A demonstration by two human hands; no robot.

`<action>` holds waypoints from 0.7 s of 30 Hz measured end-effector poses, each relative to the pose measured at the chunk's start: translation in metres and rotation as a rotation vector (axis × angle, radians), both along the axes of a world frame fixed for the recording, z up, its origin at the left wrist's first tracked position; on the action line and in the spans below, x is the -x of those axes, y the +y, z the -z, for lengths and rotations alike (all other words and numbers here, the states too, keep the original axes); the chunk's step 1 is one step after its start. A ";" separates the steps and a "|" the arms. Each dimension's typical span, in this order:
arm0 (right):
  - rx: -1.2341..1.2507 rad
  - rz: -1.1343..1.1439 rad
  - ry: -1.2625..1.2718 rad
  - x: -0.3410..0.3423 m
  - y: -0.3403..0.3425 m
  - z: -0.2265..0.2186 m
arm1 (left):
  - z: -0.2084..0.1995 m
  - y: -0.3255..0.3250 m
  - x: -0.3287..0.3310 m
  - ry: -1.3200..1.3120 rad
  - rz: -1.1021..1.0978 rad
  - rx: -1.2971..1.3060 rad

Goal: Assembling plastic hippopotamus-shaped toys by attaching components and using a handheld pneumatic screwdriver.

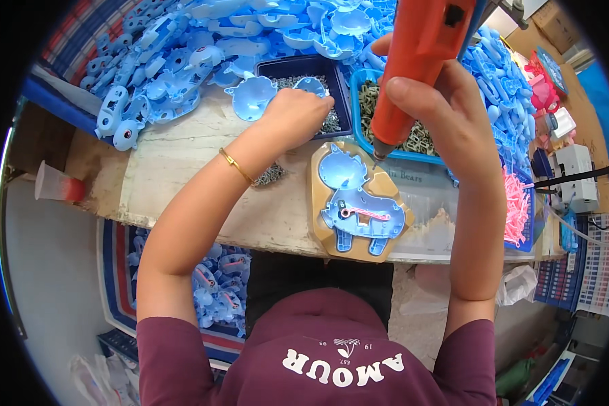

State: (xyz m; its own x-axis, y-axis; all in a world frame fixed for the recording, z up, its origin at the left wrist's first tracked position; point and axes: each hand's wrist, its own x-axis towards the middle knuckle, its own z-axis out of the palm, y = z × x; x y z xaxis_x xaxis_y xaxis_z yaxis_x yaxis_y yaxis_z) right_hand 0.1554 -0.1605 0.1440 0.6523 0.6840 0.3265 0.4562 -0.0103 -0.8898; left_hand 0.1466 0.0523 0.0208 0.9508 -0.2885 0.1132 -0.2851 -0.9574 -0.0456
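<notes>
My right hand (pixel 446 111) is wrapped round an orange electric screwdriver (pixel 413 74), its tip pointing down above a tan fixture (pixel 318 233). In that fixture lies a light blue animal-shaped toy shell half (pixel 362 203), open side up, with a round head part (pixel 342 168) at its upper left. A pink stick (pixel 369 214) with a dark ring at one end sits inside the body. My left hand (pixel 298 116) is closed at a dark blue tray (pixel 348 122) of small screws (pixel 330 123); its fingertips are mostly hidden. Beside it are round blue head shells (pixel 252 98).
A light blue basket (pixel 413 158) holds greenish metal pieces. Blue shells (pixel 183 74) pile across the back and the right. Pink sticks (pixel 515 210) fill a blue basket at right. Loose screws (pixel 271 176) lie left of the fixture. A bag of blue parts (pixel 220 291) stands below the table edge.
</notes>
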 end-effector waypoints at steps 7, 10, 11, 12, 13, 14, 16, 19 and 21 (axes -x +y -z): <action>-0.063 0.048 0.116 0.011 -0.005 0.005 | -0.002 -0.020 0.036 -0.179 0.084 0.483; -0.204 -0.013 0.236 0.022 -0.002 0.009 | 0.000 -0.041 0.068 -0.196 0.155 0.744; -0.200 -0.008 0.244 0.025 -0.001 0.013 | 0.004 -0.046 0.077 -0.203 0.196 0.828; -0.217 0.008 0.244 0.029 -0.001 0.014 | 0.006 -0.051 0.085 -0.198 0.198 0.836; -0.233 0.023 0.243 0.033 -0.001 0.016 | 0.009 -0.055 0.092 -0.196 0.201 0.832; -0.211 0.061 0.246 0.038 -0.001 0.016 | 0.012 -0.059 0.097 -0.195 0.203 0.827; -0.229 0.061 0.270 0.044 -0.003 0.020 | 0.007 -0.066 0.101 -0.166 0.214 0.804; -0.282 0.056 0.294 0.049 -0.003 0.028 | 0.003 -0.074 0.104 -0.139 0.213 0.749; -0.282 0.066 0.297 0.051 -0.003 0.030 | 0.004 -0.077 0.104 -0.150 0.219 0.761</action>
